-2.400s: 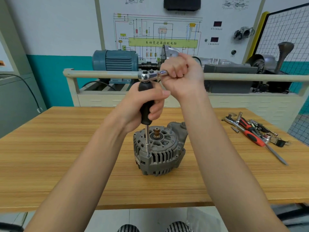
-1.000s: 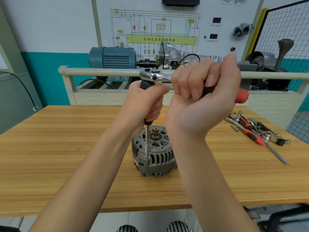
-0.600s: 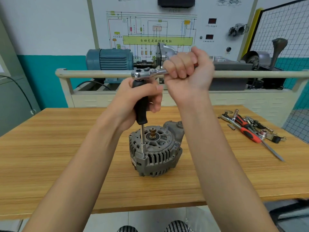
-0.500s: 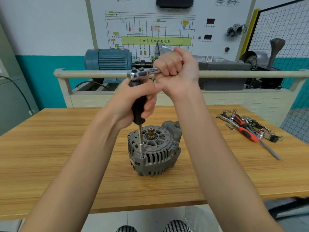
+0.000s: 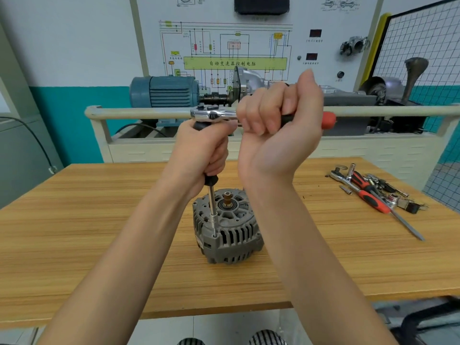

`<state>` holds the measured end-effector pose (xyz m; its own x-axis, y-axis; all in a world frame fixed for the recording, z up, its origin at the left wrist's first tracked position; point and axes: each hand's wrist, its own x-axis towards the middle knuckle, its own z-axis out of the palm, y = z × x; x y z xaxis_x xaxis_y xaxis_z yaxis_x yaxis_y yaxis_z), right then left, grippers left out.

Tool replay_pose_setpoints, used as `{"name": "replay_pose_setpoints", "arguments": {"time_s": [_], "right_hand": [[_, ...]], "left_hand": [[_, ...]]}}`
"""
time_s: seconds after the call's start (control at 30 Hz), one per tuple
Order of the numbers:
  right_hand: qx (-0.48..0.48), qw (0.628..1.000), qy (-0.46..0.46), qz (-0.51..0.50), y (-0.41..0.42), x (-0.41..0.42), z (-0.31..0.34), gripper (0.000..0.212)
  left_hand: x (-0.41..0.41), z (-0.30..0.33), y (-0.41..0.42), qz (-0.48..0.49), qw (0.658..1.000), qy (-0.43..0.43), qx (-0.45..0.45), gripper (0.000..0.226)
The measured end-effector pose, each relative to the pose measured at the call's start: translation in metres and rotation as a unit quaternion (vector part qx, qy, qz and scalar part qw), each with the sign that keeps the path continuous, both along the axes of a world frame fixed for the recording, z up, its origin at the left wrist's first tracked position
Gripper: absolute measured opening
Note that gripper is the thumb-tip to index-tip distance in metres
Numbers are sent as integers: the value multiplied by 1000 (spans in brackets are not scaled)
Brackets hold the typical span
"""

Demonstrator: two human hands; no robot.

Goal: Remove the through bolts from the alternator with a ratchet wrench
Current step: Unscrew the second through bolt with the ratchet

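The alternator [image 5: 227,227] is stood on end on the wooden table [image 5: 74,232], its shaft stub pointing up, directly below both hands. A long extension bar [image 5: 212,207] is set upright into a bolt hole at the housing's left rim — the through bolt itself cannot be made out under the socket. The bar's black grip is wrapped by the left hand [image 5: 201,150], fingers curled fully round it, just above the alternator's top face. The chrome head of the ratchet wrench [image 5: 214,113] is seated on the bar's top, immediately over the left fingers. Its handle runs to the right and is clenched in the right hand [image 5: 281,125], fingers closed tightly, thumb raised; the red handle end protrudes past the thumb side of the fist.

Well to the right of the right hand, loose tools [image 5: 373,192] are scattered on the table — a red-and-black handled screwdriver, another ratchet, sockets. Beyond the fingers, a blue electric motor [image 5: 164,92] is mounted behind a cream rail [image 5: 139,112], under a wiring-diagram panel [image 5: 234,46].
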<state>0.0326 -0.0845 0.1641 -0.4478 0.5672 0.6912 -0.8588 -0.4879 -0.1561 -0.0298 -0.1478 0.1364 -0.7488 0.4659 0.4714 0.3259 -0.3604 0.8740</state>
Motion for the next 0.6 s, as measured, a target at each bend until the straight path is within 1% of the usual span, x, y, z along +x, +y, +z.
{"name": "replay_pose_setpoints", "arguments": {"time_s": [0.07, 0.13, 0.17, 0.23, 0.27, 0.33, 0.4, 0.47, 0.5, 0.6], "right_hand": [[-15, 998, -20, 52, 10, -2, 3, 49], [-38, 990, -58, 121, 23, -7, 7, 45], [-50, 983, -81, 160, 30, -12, 10, 46], [-70, 959, -139, 238, 40, -23, 15, 55], [-76, 943, -164, 281, 44, -29, 16, 59], [-91, 906, -202, 360, 49, -40, 16, 65], [-96, 884, -204, 410, 52, -47, 13, 66], [-95, 883, -180, 422, 52, -48, 11, 65], [-95, 890, -170, 412, 52, -45, 11, 64], [-94, 927, -143, 333, 49, -30, 13, 59]], "left_hand": [[-2, 0, -4, -35, 999, 11, -3, 54], [-5, -2, -8, -88, 996, 27, -5, 42], [-6, -2, -10, -104, 994, 33, -7, 36], [-6, -4, -12, -110, 992, 53, -22, 27], [-5, -5, -12, -108, 992, 64, -30, 26], [-3, -5, -10, -117, 991, 62, -34, 30], [-2, -5, -9, -140, 989, 34, -35, 37], [-2, -4, -8, -156, 987, 16, -39, 43], [-2, -4, -8, -158, 987, 11, -39, 45], [0, -4, -8, -132, 991, 4, -31, 50]]}}
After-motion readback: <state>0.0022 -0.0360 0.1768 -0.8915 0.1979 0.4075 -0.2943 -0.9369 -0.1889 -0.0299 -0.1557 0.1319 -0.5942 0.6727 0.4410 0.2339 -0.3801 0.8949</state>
